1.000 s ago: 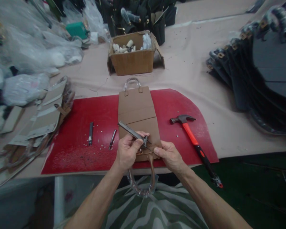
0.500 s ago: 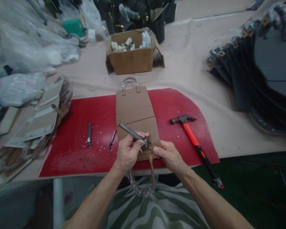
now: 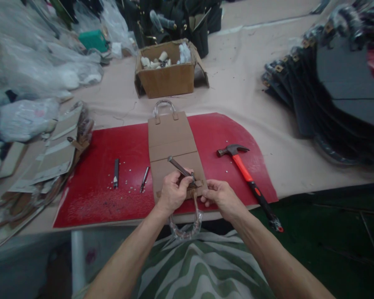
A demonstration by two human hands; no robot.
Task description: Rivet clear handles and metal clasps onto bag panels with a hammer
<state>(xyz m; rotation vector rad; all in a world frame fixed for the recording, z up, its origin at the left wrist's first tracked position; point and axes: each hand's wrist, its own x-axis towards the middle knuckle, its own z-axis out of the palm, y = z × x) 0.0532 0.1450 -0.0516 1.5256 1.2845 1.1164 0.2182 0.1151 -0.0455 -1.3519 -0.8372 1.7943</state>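
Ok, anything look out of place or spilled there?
The hammer hangs partly off the table, so it might get knocked down. Small pale bits lie scattered on the red mat around two slim tools, like loose debris. The brown bag is partly hidden, so I can't fully judge it.

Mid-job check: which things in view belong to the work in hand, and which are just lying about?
Likely in the job:
metal tool, in the left grip
tan bag, beneath it
red mat, under the bag
hammer
two slim tools

Apparently lying about:
carton
plastic bags
teal box
dark stack, right
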